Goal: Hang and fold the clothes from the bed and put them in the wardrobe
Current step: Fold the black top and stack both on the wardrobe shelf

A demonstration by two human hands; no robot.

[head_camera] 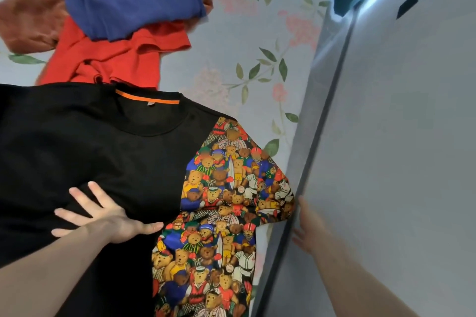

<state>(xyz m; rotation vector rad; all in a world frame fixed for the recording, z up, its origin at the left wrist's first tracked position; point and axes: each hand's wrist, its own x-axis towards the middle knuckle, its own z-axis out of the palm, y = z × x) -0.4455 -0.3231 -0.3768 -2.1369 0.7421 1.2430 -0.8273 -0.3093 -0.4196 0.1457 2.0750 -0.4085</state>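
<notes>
My left hand [103, 216] lies flat and spread on the black front of the shirt [108, 152], fingers straight, pressing it down and gripping nothing; my right hand [307, 226] looks to be at the far right edge of the shirt, beside the grey panel [386, 162] that runs along the bed [257, 33], fingers seemingly straight, but it is blurred and I cannot tell whether it pinches any cloth. The shirt lies face up and close to me, its teddy-bear sleeve [239, 175] spread out to the right with its cuff reaching the panel, its collar [146, 96] pointing away from me. I judge I am smoothing it before folding. The risk is on the sleeve side: so close to the panel, the sleeve could catch or bunch against it when I fold it in, leaving a crooked fold. Pressing with only one flat palm, the body could also slide on the sheet and wrinkle. Beyond the collar, touching or just beside it, lies the red garment [108, 59], with the blue garment [128, 0] on top and a rust-brown one [31, 23] to the left; pulling the shirt toward me might drag the red one along.
</notes>
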